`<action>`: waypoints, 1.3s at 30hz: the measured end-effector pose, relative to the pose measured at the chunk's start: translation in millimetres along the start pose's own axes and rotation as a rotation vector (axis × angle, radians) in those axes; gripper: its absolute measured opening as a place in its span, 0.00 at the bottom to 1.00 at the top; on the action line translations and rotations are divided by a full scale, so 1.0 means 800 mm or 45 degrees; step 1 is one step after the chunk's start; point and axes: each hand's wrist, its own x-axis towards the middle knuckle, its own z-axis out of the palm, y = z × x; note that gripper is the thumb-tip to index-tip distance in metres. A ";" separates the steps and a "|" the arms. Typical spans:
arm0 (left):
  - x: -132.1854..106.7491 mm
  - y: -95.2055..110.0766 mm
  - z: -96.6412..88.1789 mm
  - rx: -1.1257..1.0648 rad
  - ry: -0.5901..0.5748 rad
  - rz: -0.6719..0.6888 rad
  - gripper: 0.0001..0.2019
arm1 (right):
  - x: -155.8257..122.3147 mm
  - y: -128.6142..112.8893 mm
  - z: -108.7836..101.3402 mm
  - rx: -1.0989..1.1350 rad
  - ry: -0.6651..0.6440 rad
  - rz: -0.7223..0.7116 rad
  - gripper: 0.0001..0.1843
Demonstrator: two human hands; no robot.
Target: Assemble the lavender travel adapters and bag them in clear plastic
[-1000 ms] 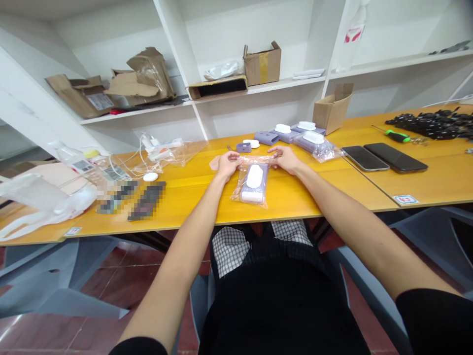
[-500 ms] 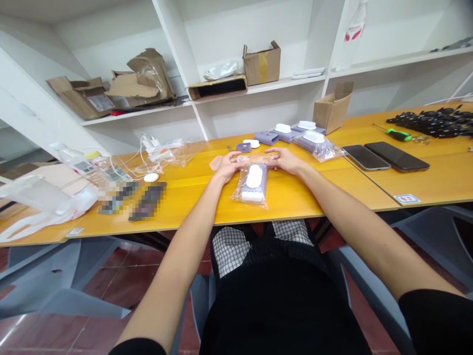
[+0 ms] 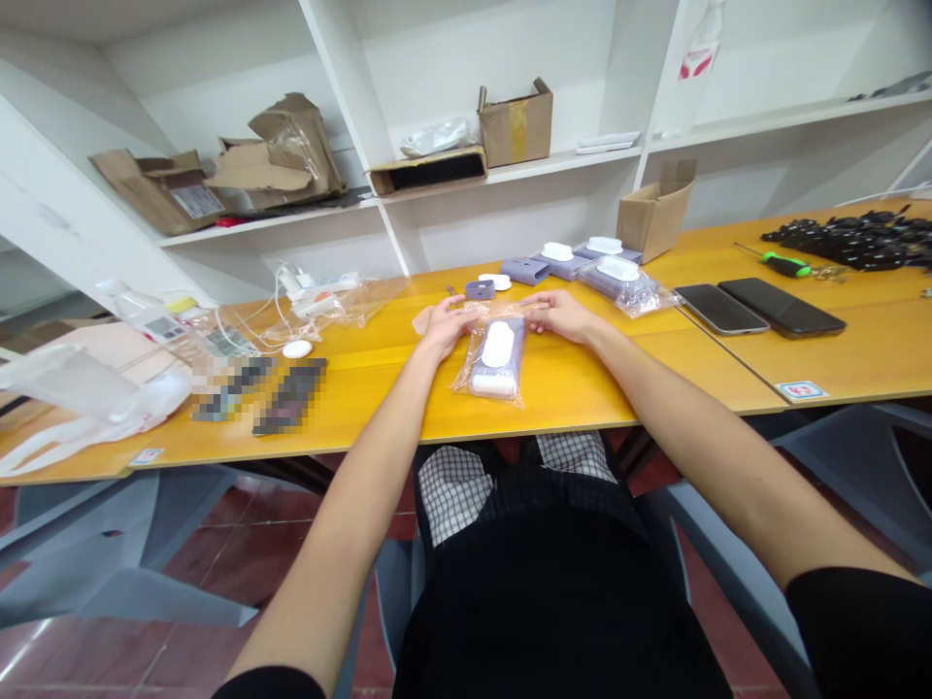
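A clear bag (image 3: pixel 489 357) with a purple case (image 3: pixel 508 361) inside lies flat on the yellow worktop (image 3: pixel 582 388), in the middle and close to its front edge. The left hand (image 3: pixel 442 325) is closed on the bag's far left corner and the right hand (image 3: pixel 559 313) on its far right corner, fingers pinching the film where the bag's mouth appears to be.

The film looks thin and slick, so an uneven pull from the two hands could likely tear or crease the mouth. If the far end is lifted, the case may slide down inside and drag the bag over the front edge to the floor. A wide sweep of the right hand could also knock the other bagged cases (image 3: pixel 618 282) lying just behind it.

The bag's long axis runs from the worktop's front edge toward its back edge, tilted slightly to the left at the near end. The pinched end points away from the person, and the case lies along the same line.

Two phones (image 3: pixel 757 309) lie well apart, toward the right end.
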 end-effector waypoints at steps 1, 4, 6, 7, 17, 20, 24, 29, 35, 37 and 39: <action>-0.001 0.001 0.000 -0.014 -0.038 -0.033 0.28 | 0.001 0.001 0.000 0.024 0.004 0.004 0.19; -0.004 0.005 0.001 0.002 -0.123 -0.110 0.19 | 0.004 0.005 0.000 0.099 0.030 0.040 0.21; -0.004 0.008 -0.001 0.058 -0.115 -0.148 0.13 | 0.006 0.007 0.001 0.113 0.062 0.056 0.21; -0.004 0.009 -0.003 0.089 -0.099 -0.163 0.11 | 0.007 0.007 0.001 0.111 0.077 0.056 0.21; -0.005 0.005 0.000 0.140 -0.090 -0.081 0.09 | 0.002 -0.001 0.004 -0.048 0.080 -0.006 0.14; -0.008 0.004 0.006 0.130 -0.174 -0.037 0.12 | 0.000 -0.004 0.006 -0.144 -0.005 -0.044 0.17; -0.013 0.003 0.010 0.136 -0.243 -0.012 0.19 | -0.001 -0.005 0.012 -0.224 -0.029 -0.041 0.21; -0.022 0.005 0.017 0.219 -0.265 0.055 0.21 | -0.008 -0.009 0.019 -0.290 -0.028 -0.070 0.14; -0.024 0.008 0.018 0.257 -0.303 0.050 0.23 | -0.014 -0.013 0.027 -0.199 -0.057 -0.098 0.12; -0.023 0.006 0.017 0.255 -0.329 0.027 0.26 | -0.013 -0.012 0.028 -0.192 -0.050 -0.115 0.13; -0.021 0.004 0.016 0.259 -0.326 0.028 0.29 | -0.010 -0.010 0.030 -0.168 -0.027 -0.114 0.13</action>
